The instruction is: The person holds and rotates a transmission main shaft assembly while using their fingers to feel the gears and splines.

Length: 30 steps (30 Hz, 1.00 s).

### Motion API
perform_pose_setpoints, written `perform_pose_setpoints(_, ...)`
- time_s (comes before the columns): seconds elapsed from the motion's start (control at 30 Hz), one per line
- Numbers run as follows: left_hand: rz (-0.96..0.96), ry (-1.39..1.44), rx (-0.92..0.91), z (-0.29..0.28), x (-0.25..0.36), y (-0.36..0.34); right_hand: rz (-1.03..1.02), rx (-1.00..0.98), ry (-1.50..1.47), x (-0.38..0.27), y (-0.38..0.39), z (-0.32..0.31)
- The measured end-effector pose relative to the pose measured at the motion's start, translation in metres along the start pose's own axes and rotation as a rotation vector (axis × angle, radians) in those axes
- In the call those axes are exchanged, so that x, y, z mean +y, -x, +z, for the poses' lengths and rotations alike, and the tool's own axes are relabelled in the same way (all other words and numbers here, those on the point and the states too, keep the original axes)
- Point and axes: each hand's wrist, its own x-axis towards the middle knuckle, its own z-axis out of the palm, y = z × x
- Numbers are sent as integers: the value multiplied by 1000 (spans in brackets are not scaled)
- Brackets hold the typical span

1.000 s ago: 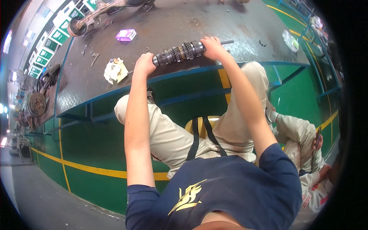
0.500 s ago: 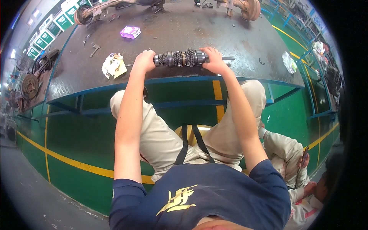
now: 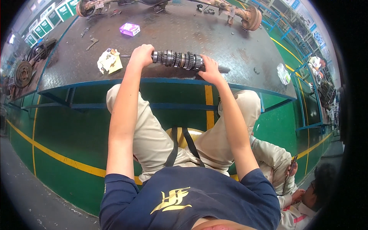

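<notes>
A steel transmission gear shaft (image 3: pixel 178 60) with several toothed gears lies across my front, above the near part of the metal workbench (image 3: pixel 214 42). My left hand (image 3: pixel 142 56) is wrapped round its left end, where a thin rod pokes out past the fist. Round the right end, beside the last large gear, my right hand (image 3: pixel 209 70) is closed. The smooth bare end of the shaft sticks out to the right of that hand, lower than the left end. Whether the shaft touches the bench top is hard to tell.
Left of my hands lie a crumpled stained paper (image 3: pixel 109 61) and a wrench-like tool (image 3: pixel 92 43). Behind stand a purple box (image 3: pixel 129 29) and a rusty axle (image 3: pixel 214 4). A plastic bag (image 3: pixel 283 74) lies at the right. Someone holding a phone (image 3: pixel 292 165) sits low on my right.
The gear shaft has tilted, its right end now lower and nearer to me, its left end slightly raised. Both hands keep their hold. The whole view has shifted a little.
</notes>
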Motion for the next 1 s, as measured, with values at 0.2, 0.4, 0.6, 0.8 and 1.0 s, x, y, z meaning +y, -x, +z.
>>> perform_pose_setpoints(0.2,-20,0,-59,-1,-1,-2,-6,26,-33,-2,1,2)
perform_pose_setpoints(0.4,-29,14,-97,-1,-2,-1,11,27,-9,-4,1,4)
perform_pose_setpoints(0.6,-44,39,-125,-3,0,0,24,22,3,-4,1,4)
perform_pose_setpoints(0.8,-29,14,-83,-2,0,1,11,23,-8,-4,-1,3)
perform_pose_setpoints(1.0,-57,-40,-3,6,3,2,13,29,2,-3,-4,3)
